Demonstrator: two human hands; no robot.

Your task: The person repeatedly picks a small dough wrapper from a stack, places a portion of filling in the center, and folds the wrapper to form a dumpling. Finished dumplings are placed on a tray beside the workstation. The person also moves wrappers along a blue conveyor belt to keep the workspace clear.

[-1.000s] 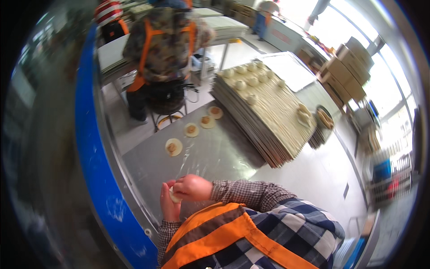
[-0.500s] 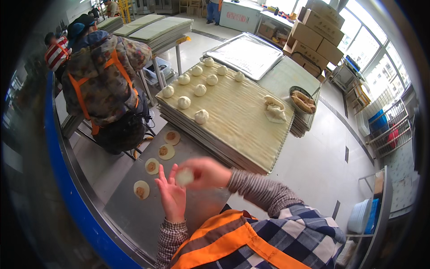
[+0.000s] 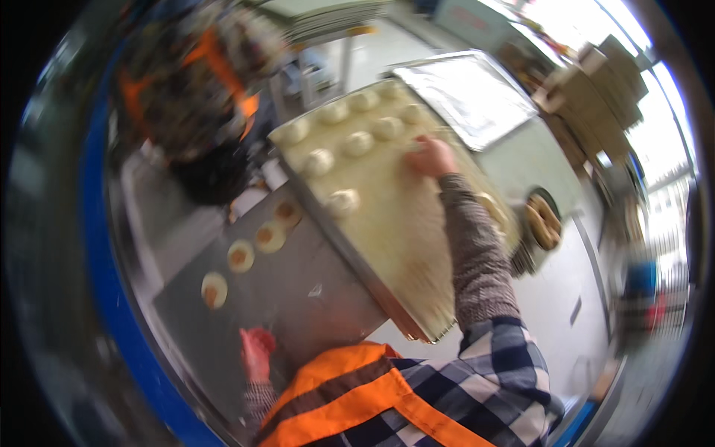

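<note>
- I can read no words, numbers or signs from where I am.
- On the side of the pale chest (image 3: 450,28), toward the upper edge of my view, there is a reddish marking (image 3: 471,16), too blurred for me to make out.
- By the lower edge of the stacked cardboard boxes (image 3: 596,93) I see a small white patch (image 3: 602,159); I cannot tell whether it is a label.

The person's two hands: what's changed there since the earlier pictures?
The right hand has moved away from the left hand, forward and rightward, to the tray of buns. Blur hides whether it released its dough piece. The left hand now shows no dough. The four filled dough rounds stayed in their row on the metal table.
</note>
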